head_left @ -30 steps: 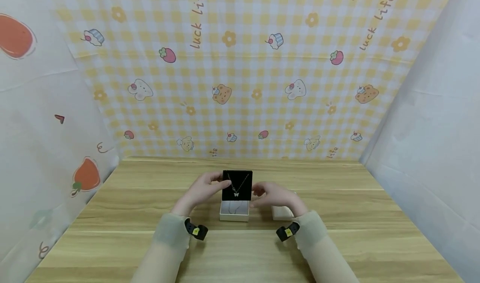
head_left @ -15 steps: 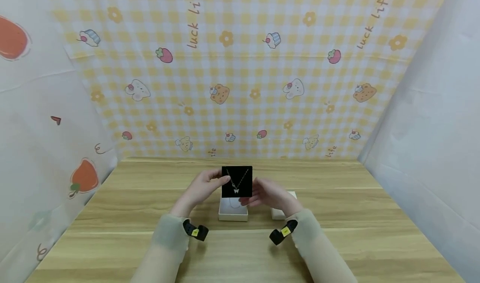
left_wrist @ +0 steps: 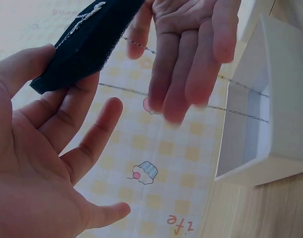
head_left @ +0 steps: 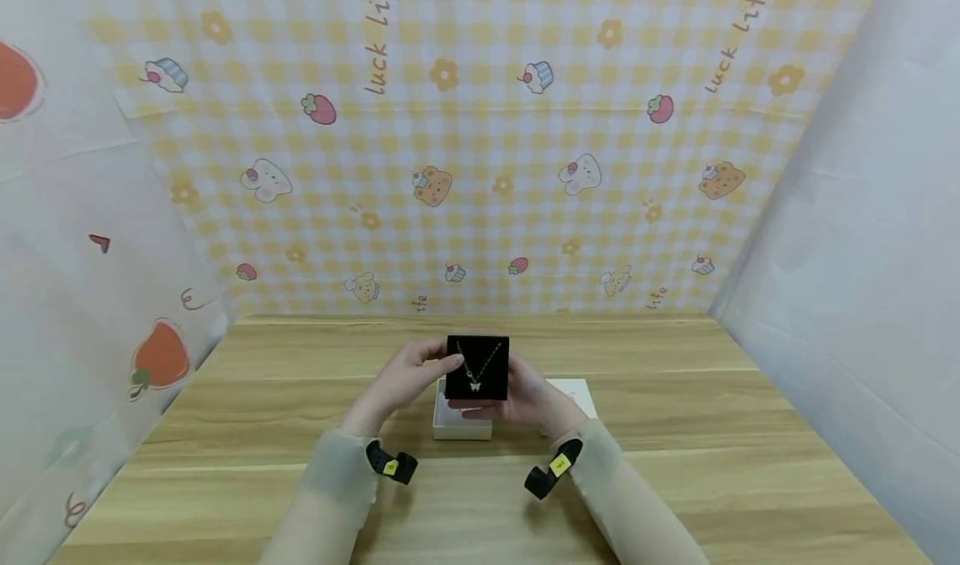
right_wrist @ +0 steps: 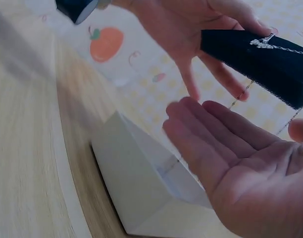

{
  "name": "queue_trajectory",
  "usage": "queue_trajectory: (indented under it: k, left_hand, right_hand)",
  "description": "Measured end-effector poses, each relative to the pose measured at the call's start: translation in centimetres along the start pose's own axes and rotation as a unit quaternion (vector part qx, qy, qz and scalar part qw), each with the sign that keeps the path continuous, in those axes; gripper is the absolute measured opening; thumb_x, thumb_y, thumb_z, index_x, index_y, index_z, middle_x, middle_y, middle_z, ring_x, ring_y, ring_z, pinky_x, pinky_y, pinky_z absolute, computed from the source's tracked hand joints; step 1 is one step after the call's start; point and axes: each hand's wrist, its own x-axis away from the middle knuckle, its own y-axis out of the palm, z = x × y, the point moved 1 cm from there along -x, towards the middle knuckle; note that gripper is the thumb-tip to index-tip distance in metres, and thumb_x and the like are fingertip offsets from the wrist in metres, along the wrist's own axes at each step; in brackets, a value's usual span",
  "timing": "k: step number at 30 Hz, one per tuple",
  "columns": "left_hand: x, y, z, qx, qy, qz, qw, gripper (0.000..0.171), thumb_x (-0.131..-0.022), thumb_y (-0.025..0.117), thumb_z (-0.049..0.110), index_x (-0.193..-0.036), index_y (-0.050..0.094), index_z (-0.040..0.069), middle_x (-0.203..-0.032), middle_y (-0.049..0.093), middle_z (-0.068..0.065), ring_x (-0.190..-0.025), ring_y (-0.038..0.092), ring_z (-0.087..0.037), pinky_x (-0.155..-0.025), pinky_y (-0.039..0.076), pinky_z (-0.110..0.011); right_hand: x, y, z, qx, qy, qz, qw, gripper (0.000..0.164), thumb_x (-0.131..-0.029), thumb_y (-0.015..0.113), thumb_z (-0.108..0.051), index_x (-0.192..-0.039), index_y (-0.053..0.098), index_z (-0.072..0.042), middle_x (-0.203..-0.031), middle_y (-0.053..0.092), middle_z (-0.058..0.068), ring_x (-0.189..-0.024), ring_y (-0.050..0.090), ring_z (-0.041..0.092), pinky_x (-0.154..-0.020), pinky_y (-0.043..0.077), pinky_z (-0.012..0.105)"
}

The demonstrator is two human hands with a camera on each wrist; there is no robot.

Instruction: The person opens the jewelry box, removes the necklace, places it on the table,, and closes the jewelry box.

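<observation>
My left hand (head_left: 401, 382) pinches the left edge of a square black velvety jewelry pad (head_left: 495, 386) between thumb and fingers, holding it above the table. A fine silver necklace with a butterfly pendant (head_left: 475, 387) lies across its face. Below and to the right of the pad, my right hand (right_wrist: 255, 173) is held palm up with straight fingers, gripping nothing. Two strands of chain (left_wrist: 124, 90) run from the pad past the right fingers into an open white box (left_wrist: 290, 109). The right hand hides part of these strands.
To the right of the box, a white lid (head_left: 573, 388) lies on the wooden table (head_left: 300, 498), partly behind the right hand. A patterned cloth (head_left: 480, 173) hangs behind the table, and pale cloths stand at both sides.
My right hand has moved left and turned palm up beneath the pad, in among the chain strands. The left hand keeps its pinch on the pad, which shifted only slightly.
</observation>
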Motion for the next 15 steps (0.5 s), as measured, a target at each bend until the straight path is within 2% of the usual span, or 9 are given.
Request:
queue_trajectory:
  k: [2, 6, 10, 12, 15]
  left_hand:
    - [0.0, 0.2, 0.0, 0.000, 0.000, -0.003, 1.0000, 0.020, -0.097, 0.060, 0.030, -0.097, 0.068, 0.011, -0.100, 0.068, 0.001, -0.113, 0.055, -0.023, -0.099, 0.037, -0.053]
    - [0.0, 0.6, 0.0, 0.022, 0.000, -0.023, 0.9995, 0.021, -0.097, 0.060, 0.028, -0.095, 0.066, 0.009, -0.097, 0.066, -0.002, -0.096, 0.060, -0.024, -0.089, 0.044, -0.050]
    - [0.0, 1.0, 0.0, 0.038, 0.003, -0.043, 0.9984, 0.021, -0.098, 0.059, 0.026, -0.096, 0.065, 0.006, -0.089, 0.063, -0.005, -0.081, 0.058, -0.031, -0.080, 0.046, -0.046]
    - [0.0, 1.1, 0.1, 0.032, 0.005, -0.046, 0.9984, 0.021, -0.097, 0.060, 0.026, -0.096, 0.066, 0.006, -0.086, 0.062, -0.006, -0.081, 0.056, -0.031, -0.079, 0.044, -0.043]
    - [-0.1, 1.1, 0.2, 0.023, 0.004, -0.047, 0.9986, 0.020, -0.097, 0.060, 0.026, -0.100, 0.068, 0.007, -0.093, 0.065, -0.003, -0.092, 0.055, -0.026, -0.083, 0.043, -0.040]
  right_hand:
    - [-0.1, 0.0, 0.0, -0.013, -0.003, -0.008, 1.000, 0.074, -0.089, 0.060, -0.056, -0.143, 0.039, -0.010, -0.131, 0.054, 0.018, -0.119, 0.053, 0.035, -0.105, 0.032, 0.054]
    - [-0.1, 0.1, 0.0, -0.016, -0.008, -0.024, 1.000, 0.067, -0.082, 0.068, -0.057, -0.133, 0.050, -0.016, -0.136, 0.051, 0.018, -0.122, 0.051, 0.032, -0.107, 0.028, 0.057]
    - [0.3, 0.2, -0.3, -0.019, -0.015, -0.039, 0.999, 0.056, -0.085, 0.066, -0.057, -0.124, 0.057, -0.018, -0.128, 0.057, 0.013, -0.117, 0.055, 0.027, -0.106, 0.031, 0.053]
    - [0.5, 0.2, -0.6, -0.027, -0.017, -0.040, 0.999, 0.050, -0.086, 0.064, -0.058, -0.116, 0.060, -0.019, -0.118, 0.061, 0.007, -0.110, 0.058, 0.023, -0.102, 0.038, 0.045]
    - [0.9, 0.3, -1.0, -0.037, -0.019, -0.029, 0.999, 0.039, -0.093, 0.055, -0.056, -0.106, 0.063, -0.020, -0.107, 0.063, 0.001, -0.101, 0.059, 0.017, -0.092, 0.045, 0.036]
